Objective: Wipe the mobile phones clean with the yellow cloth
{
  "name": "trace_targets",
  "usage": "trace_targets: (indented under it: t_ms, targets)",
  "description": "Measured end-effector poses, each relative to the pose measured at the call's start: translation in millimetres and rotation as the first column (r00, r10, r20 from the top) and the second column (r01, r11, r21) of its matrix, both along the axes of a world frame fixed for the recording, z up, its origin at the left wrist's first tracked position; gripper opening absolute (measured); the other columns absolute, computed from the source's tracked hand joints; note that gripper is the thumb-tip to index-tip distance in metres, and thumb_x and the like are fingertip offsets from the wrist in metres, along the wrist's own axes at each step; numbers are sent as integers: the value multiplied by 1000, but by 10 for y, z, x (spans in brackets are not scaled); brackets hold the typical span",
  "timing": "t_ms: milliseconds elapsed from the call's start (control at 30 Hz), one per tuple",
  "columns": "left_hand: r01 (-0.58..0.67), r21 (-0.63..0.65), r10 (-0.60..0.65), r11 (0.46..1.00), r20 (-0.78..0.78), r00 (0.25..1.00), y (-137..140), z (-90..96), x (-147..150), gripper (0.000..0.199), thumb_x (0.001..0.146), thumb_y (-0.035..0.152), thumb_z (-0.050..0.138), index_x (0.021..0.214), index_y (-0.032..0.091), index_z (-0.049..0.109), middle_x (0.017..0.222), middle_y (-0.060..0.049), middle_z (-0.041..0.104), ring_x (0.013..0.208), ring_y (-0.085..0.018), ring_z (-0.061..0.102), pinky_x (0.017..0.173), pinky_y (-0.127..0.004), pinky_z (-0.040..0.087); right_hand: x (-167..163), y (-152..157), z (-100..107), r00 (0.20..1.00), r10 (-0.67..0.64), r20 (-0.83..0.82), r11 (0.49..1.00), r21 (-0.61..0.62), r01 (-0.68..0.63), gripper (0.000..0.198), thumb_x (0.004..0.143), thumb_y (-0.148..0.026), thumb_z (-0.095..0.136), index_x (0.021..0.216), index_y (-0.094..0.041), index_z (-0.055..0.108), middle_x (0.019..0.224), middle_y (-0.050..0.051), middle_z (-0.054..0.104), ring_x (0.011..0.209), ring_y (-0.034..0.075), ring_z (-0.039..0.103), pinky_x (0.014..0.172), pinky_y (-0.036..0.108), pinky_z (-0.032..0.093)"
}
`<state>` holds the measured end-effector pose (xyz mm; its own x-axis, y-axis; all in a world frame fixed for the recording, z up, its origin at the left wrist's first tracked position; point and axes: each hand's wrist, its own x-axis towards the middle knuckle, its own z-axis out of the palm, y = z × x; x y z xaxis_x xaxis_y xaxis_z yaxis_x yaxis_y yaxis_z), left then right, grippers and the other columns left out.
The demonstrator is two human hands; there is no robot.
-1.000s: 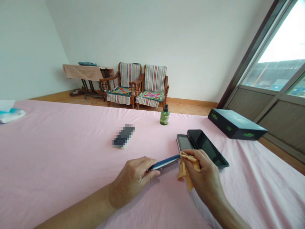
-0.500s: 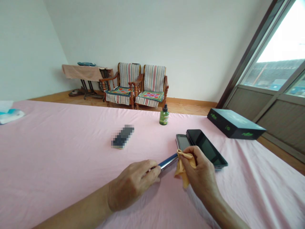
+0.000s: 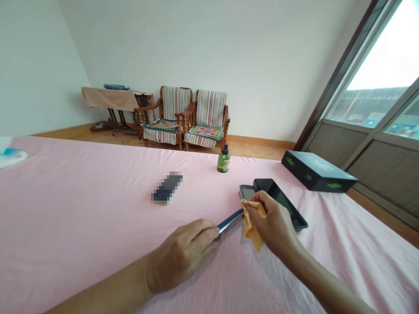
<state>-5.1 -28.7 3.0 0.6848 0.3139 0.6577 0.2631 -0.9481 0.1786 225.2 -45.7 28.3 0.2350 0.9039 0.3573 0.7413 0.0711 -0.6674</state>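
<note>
One slim device [image 3: 230, 221], crumpled cloth [image 3: 252, 230]

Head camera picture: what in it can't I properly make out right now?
All in the head view:
Slim blue-edged device: one end hidden by the left hand, the other by the yellow cloth.
Small grey device: partly covered by the right hand and cloth.
Dark slab: blurred by pixel blocks.
White-and-blue packet: cut off by the left edge.
Green bottle: print too small.
</note>
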Motion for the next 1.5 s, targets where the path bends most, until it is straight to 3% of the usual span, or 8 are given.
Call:
trace_targets:
  t_ms: [267,633,800,1033,1267,1333,1433,1500]
  targets:
    - [-38,-5,38,999,14,999,-35,-13,7,18,98,10,45,107,9,61,95,-11,65,83,-19,66,71,-28,59,-158,-79,-200,985,133,108,972,179,-151,22,92,-22,47,84,-17,67,79,4,55,67,16,57,62,28,43]
    - [-27,-29,28,999,50,998,-30,5,17,18,97,10,46,109,11,60,93,-11,67,83,-18,68,72,-27,58,-392,-246,-284,947,317,54,909,266,-320,21,92,-7,44,95,-16,63,81,4,53,69,16,55,63,27,46]
    - [-18,-230,38,973,84,996,-21,-50,3,34,94,13,55,127,17,47,104,-8,66,98,-18,66,88,-28,55,-508,-294,-266,925,381,-3,897,244,-368,24,92,-5,42,86,-18,62,80,4,53,69,16,55,60,26,45]
    - [-87,-196,108,977,98,989,-32,-95,0,47,97,19,52,140,19,33,102,-6,66,91,-17,66,82,-27,56,-600,-344,-301,880,475,13,848,263,-461,28,91,-4,42,106,-17,62,85,6,55,72,16,57,60,26,48]
    - [-22,-263,43,965,77,996,-6,-41,1,44,93,14,51,135,20,37,104,-7,65,93,-18,65,82,-28,56,-584,-347,-265,769,640,7,747,229,-624,27,88,-4,44,95,-19,65,92,7,60,83,17,62,71,25,53]
    - [-40,-284,63,958,71,995,3,-24,9,36,93,14,53,128,20,45,101,-6,65,92,-18,65,80,-28,55,-474,-310,-224,833,554,15,800,269,-537,26,89,-5,46,100,-20,64,89,5,60,80,15,62,68,23,52]
    - [-35,-306,61,951,73,995,10,-6,16,23,91,12,57,113,19,53,97,-5,66,89,-17,65,79,-27,54,-255,-232,-186,959,283,23,912,302,-277,18,90,-11,49,93,-20,65,85,5,60,77,16,61,65,25,50]
    - [-38,-309,64,950,75,995,12,-2,14,21,89,11,60,108,18,55,96,-5,66,88,-18,64,79,-27,53,-132,-186,-189,988,140,65,947,282,-153,14,90,-17,52,86,-19,66,80,4,59,70,16,60,59,26,47]
